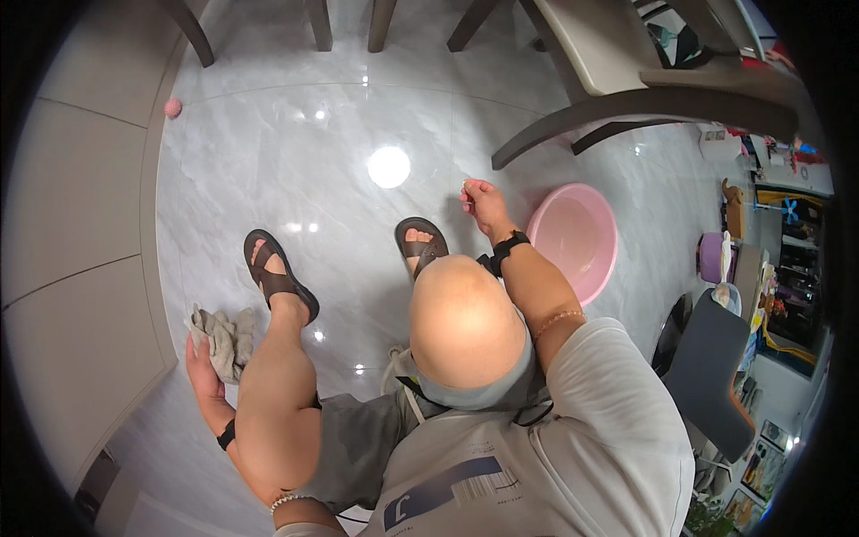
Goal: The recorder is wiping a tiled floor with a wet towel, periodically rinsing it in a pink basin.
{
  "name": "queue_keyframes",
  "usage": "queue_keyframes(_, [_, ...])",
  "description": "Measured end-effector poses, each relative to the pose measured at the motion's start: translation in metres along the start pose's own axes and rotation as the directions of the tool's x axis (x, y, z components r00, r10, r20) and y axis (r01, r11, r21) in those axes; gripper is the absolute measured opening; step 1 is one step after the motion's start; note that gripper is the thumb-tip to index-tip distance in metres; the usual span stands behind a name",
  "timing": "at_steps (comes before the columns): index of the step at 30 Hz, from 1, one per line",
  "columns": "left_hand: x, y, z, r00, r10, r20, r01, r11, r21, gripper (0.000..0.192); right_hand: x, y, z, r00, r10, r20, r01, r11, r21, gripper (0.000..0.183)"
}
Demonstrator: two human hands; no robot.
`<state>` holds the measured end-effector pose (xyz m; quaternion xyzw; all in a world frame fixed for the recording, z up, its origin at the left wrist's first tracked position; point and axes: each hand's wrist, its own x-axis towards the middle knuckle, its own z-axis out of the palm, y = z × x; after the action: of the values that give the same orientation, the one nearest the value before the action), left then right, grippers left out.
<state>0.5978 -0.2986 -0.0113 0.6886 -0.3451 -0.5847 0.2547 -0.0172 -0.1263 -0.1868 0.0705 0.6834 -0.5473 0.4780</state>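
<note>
My left hand [203, 366] holds a crumpled grey-beige cloth [228, 339] low over the tiled floor, outside my left leg and near the cabinet base. My right hand [482, 201] is out past my right knee, its thumb and fingers pinched together on a small pale thing too small to identify. Just right of that hand stands a round pink plastic basin [574, 241] on the floor; what it holds, if anything, cannot be told. Brown sandals are on my feet, which rest apart on the glossy grey marble-look tiles.
A small pink textured ball [173, 108] lies by the cabinet panels [80, 194] at left. Dark chair legs [382, 27] stand ahead. A wooden chair [644, 101] is at upper right, beyond the basin. A grey office chair [704, 376] and cluttered shelves are at right.
</note>
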Motion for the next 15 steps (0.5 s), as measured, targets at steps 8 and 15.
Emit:
queue_keyframes(8, [0.000, -0.029, -0.009, 0.994, 0.079, 0.079, -0.072, 0.993, -0.089, 0.049, -0.047, -0.078, -0.041, 0.974, -0.223, 0.029, 0.182, 0.857, 0.483, 0.010])
queue_keyframes(15, [0.003, -0.014, -0.025, 0.990, 0.120, 0.070, -0.111, 0.987, -0.117, 0.050, -0.091, -0.195, -0.232, 0.769, -0.531, -0.357, 0.636, 0.575, 0.515, 0.008])
